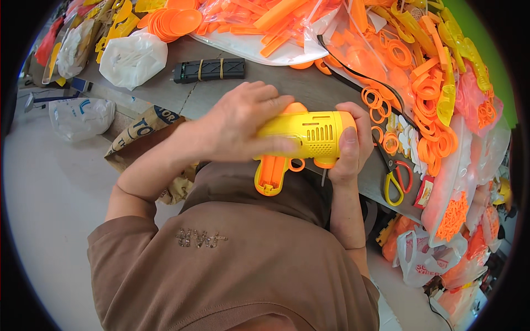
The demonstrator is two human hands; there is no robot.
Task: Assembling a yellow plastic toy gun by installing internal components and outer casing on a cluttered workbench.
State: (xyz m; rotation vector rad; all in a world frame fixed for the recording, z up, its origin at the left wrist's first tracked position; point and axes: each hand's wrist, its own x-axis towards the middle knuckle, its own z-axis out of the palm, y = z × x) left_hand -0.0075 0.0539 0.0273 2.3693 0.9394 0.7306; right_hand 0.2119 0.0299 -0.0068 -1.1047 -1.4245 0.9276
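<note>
A yellow and orange toy gun [309, 135] is held level in front of my chest, its orange handle hanging down with the hollow inside showing. My left hand [243, 118] closes over the left end of its yellow body, fingers on top and the thumb along the near side, slightly blurred. Around the right end, by the orange cap, my right hand [356, 143] is wrapped with its thumb on the side. An orange ring trigger [297, 165] sticks out below the body. What my left palm covers is hidden.
A black block with rubber bands [210, 70] lies on the grey table [182, 91], beside a white plastic bag [133, 59]. Orange parts [276, 25] heap at the back. Orange rings [397, 52], scissors [395, 185] and a bag of small orange pieces [452, 215] are at right.
</note>
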